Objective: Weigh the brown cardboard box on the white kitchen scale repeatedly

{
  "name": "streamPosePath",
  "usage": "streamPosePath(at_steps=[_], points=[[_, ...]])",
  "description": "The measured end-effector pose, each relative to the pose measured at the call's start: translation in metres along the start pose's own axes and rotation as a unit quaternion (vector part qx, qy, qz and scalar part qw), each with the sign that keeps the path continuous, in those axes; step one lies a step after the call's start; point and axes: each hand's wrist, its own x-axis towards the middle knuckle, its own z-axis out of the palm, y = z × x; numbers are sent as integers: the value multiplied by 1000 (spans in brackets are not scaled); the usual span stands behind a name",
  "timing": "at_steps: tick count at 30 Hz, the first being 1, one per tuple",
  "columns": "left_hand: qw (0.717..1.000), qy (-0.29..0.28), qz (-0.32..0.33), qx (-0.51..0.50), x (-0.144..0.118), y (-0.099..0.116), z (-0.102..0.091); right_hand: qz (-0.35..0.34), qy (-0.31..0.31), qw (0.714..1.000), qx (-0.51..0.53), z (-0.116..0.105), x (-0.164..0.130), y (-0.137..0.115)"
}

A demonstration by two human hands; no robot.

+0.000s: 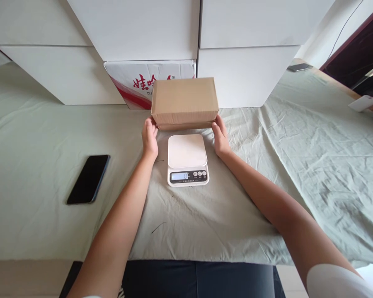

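A closed brown cardboard box is gripped at its two lower ends between my hands, just behind a white digital scale. My left hand presses the left end, its fingers partly tucked behind the carton. At the opposite end, my right hand has its thumb on the front face and its other fingers around the side. The kitchen scale sits on the cloth between my forearms; its lit display reads 0 and its platform bears nothing. Whether the box's underside touches the cloth I cannot tell.
Behind the box stand stacked white cartons and a white printed carton with red lettering. A black smartphone lies at the left on the wrinkled green cloth. Far right are a white object and a dark flat device.
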Motion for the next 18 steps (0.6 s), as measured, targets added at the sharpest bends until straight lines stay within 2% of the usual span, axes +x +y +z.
streamPosePath(at_steps=[2, 5, 8, 12, 18], points=[[997, 51, 48, -17, 2, 21, 4, -34, 51, 998, 18, 0, 2, -14], [989, 129, 59, -53, 6, 57, 9, -55, 96, 994, 25, 1, 6, -46], [987, 143, 62, -27, 4, 82, 12, -50, 107, 993, 25, 5, 4, -75], [992, 107, 65, 8, -4, 88, 10, -15, 124, 991, 39, 15, -7, -90], [986, 53, 133, 82, -8, 75, -3, 34, 141, 989, 40, 21, -15, -89]])
